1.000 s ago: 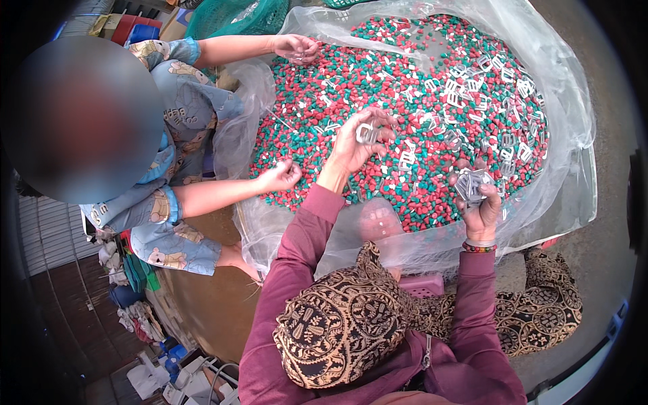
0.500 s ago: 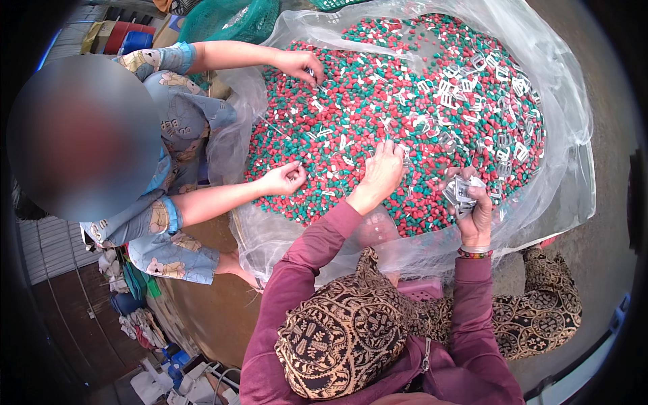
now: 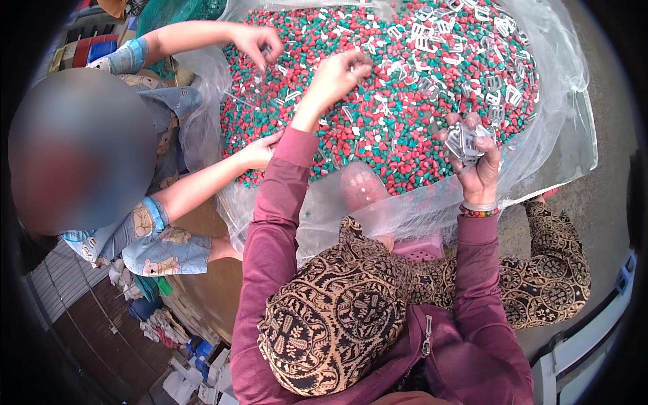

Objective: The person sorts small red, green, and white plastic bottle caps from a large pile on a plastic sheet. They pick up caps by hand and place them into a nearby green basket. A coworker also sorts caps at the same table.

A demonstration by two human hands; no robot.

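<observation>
A wide heap of small red, green and white plastic pieces (image 3: pixel 398 135) spreads before me on a sheer mesh sheet. My right hand (image 3: pixel 478 162), palm up over the heap's near right side, is closed around several clear plastic buckles (image 3: pixel 463 143). Above the middle-left of the heap is my left hand (image 3: pixel 339 77), its fingers curled together and slightly blurred. Whatever those fingers may hold is too small to tell. White and clear frame-shaped buckles (image 3: pixel 442 34) lie scattered over the far right part of the heap.
A co-worker in a blue patterned outfit sits at the left; one hand (image 3: pixel 256 44) reaches over the heap, the other (image 3: pixel 260 152) rests near its left edge. The mesh sheet (image 3: pixel 563 94) bunches up around the pile. A green basket (image 3: pixel 182 13) stands at the far left.
My left hand has moved left and farther away over the heap. My right hand still holds the clear buckles. The co-worker's hands have shifted left, and the whole view has shifted somewhat.
</observation>
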